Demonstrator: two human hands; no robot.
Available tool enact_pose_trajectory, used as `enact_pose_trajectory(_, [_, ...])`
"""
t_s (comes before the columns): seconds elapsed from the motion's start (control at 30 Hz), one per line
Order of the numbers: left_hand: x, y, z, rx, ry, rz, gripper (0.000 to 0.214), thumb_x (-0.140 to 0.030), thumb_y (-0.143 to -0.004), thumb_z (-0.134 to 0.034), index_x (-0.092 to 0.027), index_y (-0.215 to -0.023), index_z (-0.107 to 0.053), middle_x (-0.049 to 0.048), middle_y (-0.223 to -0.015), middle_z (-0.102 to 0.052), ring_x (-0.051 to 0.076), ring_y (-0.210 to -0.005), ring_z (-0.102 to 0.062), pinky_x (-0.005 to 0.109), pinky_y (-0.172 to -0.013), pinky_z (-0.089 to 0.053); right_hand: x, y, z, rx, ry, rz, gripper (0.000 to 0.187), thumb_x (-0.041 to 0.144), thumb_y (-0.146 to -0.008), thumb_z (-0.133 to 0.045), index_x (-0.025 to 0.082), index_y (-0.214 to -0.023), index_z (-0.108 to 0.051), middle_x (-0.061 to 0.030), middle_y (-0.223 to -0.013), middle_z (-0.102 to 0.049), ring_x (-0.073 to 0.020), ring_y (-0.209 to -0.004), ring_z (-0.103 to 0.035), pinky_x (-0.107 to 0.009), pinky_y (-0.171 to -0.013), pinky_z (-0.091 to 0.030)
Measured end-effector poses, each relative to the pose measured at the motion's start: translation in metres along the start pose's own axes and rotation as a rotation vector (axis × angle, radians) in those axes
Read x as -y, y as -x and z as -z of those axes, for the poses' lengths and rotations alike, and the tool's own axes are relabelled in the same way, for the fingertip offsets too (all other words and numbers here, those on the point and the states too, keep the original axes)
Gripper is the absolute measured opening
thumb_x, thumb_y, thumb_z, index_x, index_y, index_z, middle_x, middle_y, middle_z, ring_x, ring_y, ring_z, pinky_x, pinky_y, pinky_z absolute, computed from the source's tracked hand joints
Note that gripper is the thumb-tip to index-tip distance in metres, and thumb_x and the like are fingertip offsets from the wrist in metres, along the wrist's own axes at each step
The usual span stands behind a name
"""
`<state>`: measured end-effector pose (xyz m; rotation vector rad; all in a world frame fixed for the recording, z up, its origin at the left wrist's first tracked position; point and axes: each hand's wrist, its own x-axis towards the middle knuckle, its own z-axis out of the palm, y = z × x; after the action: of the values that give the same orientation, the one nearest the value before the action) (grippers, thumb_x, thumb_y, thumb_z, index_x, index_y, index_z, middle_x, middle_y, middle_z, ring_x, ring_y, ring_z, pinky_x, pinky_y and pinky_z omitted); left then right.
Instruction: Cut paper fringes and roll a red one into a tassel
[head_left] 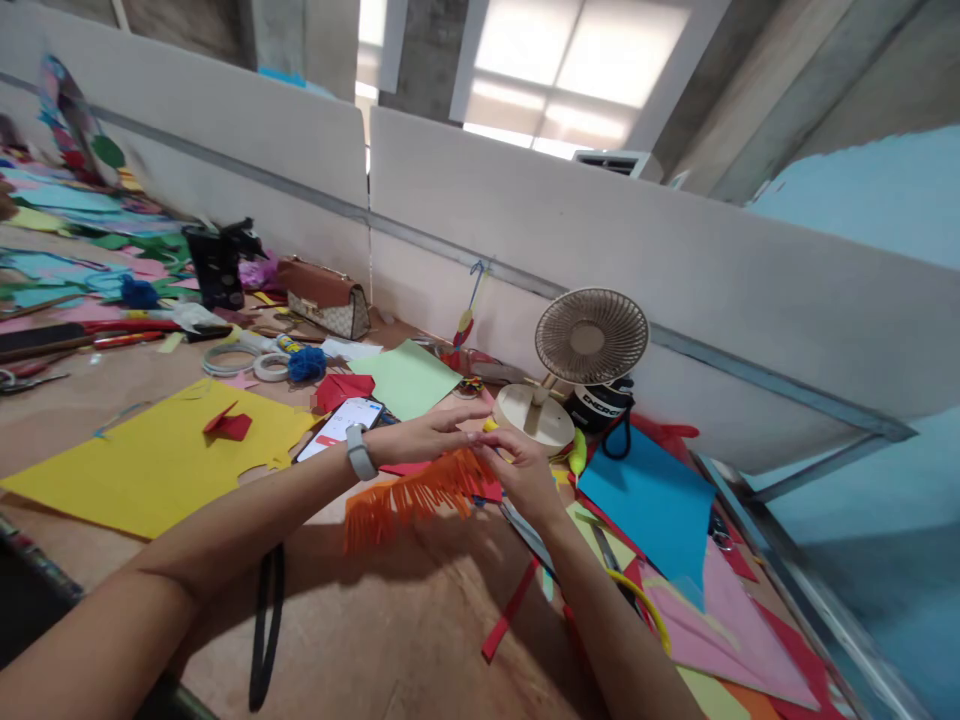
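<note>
My left hand [427, 436] and my right hand [519, 470] meet over the brown table [390, 620]. Between them hangs an orange paper strip cut into a fringe [409, 496]; both hands pinch its right end, and the fringe trails down to the left. A grey band is on my left wrist [359, 453]. A phone with a lit screen [339, 426] lies just behind my left forearm. A small beige desk fan [577, 350] stands right behind my hands.
A big yellow sheet [150, 460] with a red folded scrap lies at left. Green [409, 378], blue [652, 500] and pink [720, 620] sheets lie around. Tape rolls [251, 362], a brown purse [326, 297] and grey partition walls [570, 240] stand behind.
</note>
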<state>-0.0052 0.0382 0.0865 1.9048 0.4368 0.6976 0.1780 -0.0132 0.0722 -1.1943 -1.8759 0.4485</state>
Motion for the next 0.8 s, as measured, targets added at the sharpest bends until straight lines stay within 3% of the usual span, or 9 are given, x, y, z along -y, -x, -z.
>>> enact_pose_trajectory(0.1, [0.001,0.0,-0.002,-0.016,0.042,0.043,0.047,-0.042,-0.091,-0.047,-0.025,-0.135,-0.047,0.0072,-0.14,-0.047,0.025,-0.12,-0.047,0.034,-0.094,-0.041,-0.003,0.003,-0.003,-0.061,0.001,-0.003,0.015,0.031,-0.085,-0.059,0.021,-0.08,-0.069,-0.0051,-0.082,-0.068,-0.0196,-0.079,-0.061,-0.032,-0.074,-0.046])
enact_pose_trajectory(0.23, [0.006,-0.001,-0.001,-0.034,0.1,0.026,0.043,-0.045,-0.089,-0.051,-0.024,-0.126,-0.057,0.0059,-0.126,-0.057,0.024,-0.115,-0.05,0.029,-0.089,-0.043,-0.001,0.002,-0.003,-0.081,-0.004,-0.045,0.02,0.036,-0.084,-0.058,0.021,-0.076,-0.069,-0.0048,-0.078,-0.066,-0.0198,-0.076,-0.059,-0.032,-0.073,-0.045])
enact_pose_trajectory(0.4, [0.015,-0.002,0.006,-0.007,0.156,0.191,0.046,-0.052,-0.085,-0.053,-0.024,-0.12,-0.062,0.0043,-0.11,-0.066,0.019,-0.092,-0.059,0.024,-0.072,-0.045,-0.002,-0.005,0.006,-0.082,-0.09,-0.13,0.027,0.043,-0.081,-0.06,0.018,-0.073,-0.066,-0.0026,-0.071,-0.062,-0.0169,-0.068,-0.055,-0.028,-0.064,-0.044])
enact_pose_trajectory(0.57, [0.023,-0.005,0.013,0.144,0.237,0.132,0.038,-0.042,-0.081,-0.064,-0.02,-0.112,-0.067,0.0048,-0.109,-0.069,0.018,-0.096,-0.061,0.025,-0.083,-0.044,-0.012,-0.01,0.018,-0.098,-0.255,-0.235,0.029,0.046,-0.079,-0.063,0.017,-0.075,-0.063,0.0,-0.068,-0.061,-0.0131,-0.061,-0.054,-0.023,-0.055,-0.042])
enact_pose_trajectory(0.63, [0.026,-0.005,0.015,0.194,0.232,0.167,0.036,-0.039,-0.078,-0.068,-0.016,-0.105,-0.07,0.0059,-0.103,-0.071,0.019,-0.092,-0.062,0.026,-0.082,-0.045,-0.015,-0.011,0.022,-0.139,-0.313,-0.273,0.03,0.047,-0.077,-0.064,0.017,-0.075,-0.062,0.001,-0.067,-0.06,-0.0118,-0.058,-0.053,-0.022,-0.053,-0.041])
enact_pose_trajectory(0.8, [0.033,-0.004,0.021,0.189,0.203,0.231,0.035,-0.04,-0.075,-0.069,-0.014,-0.098,-0.072,0.0058,-0.093,-0.073,0.019,-0.084,-0.064,0.028,-0.078,-0.047,-0.017,-0.014,0.029,-0.248,-0.399,-0.335,0.034,0.05,-0.071,-0.068,0.017,-0.072,-0.061,0.0018,-0.064,-0.061,-0.0106,-0.055,-0.052,-0.021,-0.05,-0.039])
